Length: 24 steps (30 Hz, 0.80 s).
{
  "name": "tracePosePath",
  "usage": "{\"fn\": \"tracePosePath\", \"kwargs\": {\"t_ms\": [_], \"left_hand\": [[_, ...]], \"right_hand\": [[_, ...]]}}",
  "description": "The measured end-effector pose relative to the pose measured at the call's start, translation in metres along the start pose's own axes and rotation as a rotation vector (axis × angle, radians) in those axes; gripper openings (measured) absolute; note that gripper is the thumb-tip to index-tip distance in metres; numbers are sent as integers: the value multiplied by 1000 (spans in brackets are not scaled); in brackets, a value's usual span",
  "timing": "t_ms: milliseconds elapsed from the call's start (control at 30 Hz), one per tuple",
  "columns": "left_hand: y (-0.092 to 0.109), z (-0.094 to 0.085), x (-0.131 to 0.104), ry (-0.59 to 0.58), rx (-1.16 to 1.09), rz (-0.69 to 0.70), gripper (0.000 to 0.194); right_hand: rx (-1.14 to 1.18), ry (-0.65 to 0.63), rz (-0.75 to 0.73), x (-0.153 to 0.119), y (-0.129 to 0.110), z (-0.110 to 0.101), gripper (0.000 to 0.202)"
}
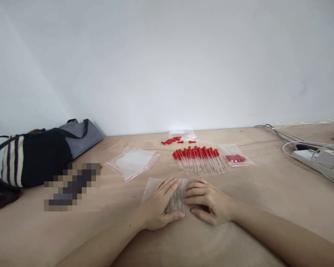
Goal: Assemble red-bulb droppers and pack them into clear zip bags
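Note:
A clear zip bag (177, 198) lies flat in front of me, its zip edge toward the right. My left hand (163, 205) rests on top of it with the fingers stretched out and the thumb spread. At the zip edge, my right hand (208, 200) touches the bag with bent fingertips, its thumb apart from the fingers. Just beyond the hands is a row of droppers (199, 159) with red bulbs and clear tubes. A zip bag holding several droppers (236, 157) lies to their right. More flat zip bags (136, 163) are piled at the left.
Loose red bulbs (171, 141) and a plastic bag with clear tubes (185, 134) lie near the wall (167, 66). A black-and-striped bag (47, 152) stands at the left, near a blurred-out patch (74, 187). Cables (281, 135) and a white power strip (320, 159) are at the right.

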<state>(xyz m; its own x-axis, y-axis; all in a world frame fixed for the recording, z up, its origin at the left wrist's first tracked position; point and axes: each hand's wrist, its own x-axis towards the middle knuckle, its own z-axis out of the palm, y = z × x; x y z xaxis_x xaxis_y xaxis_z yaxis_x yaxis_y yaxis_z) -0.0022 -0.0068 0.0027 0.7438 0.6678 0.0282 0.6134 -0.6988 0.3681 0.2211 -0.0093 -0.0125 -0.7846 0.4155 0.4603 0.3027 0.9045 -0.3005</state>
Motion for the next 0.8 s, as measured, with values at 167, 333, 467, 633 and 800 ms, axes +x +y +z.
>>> {"fn": "tracePosePath", "kwargs": {"t_ms": [167, 333, 467, 633, 800], "left_hand": [[4, 1, 0, 0, 5, -33, 76], [11, -4, 0, -24, -6, -108, 75], [11, -13, 0, -24, -4, -125, 82], [6, -12, 2, -1, 12, -17, 103], [2, 1, 4, 43, -24, -53, 89]], "right_hand": [[29, -138, -11, 2, -4, -4, 47], [-15, -233, -27, 3, -8, -10, 58], [-25, -224, -26, 2, -7, -12, 56], [9, -243, -18, 3, -4, -12, 52], [45, -254, -3, 3, -2, -12, 50]]}}
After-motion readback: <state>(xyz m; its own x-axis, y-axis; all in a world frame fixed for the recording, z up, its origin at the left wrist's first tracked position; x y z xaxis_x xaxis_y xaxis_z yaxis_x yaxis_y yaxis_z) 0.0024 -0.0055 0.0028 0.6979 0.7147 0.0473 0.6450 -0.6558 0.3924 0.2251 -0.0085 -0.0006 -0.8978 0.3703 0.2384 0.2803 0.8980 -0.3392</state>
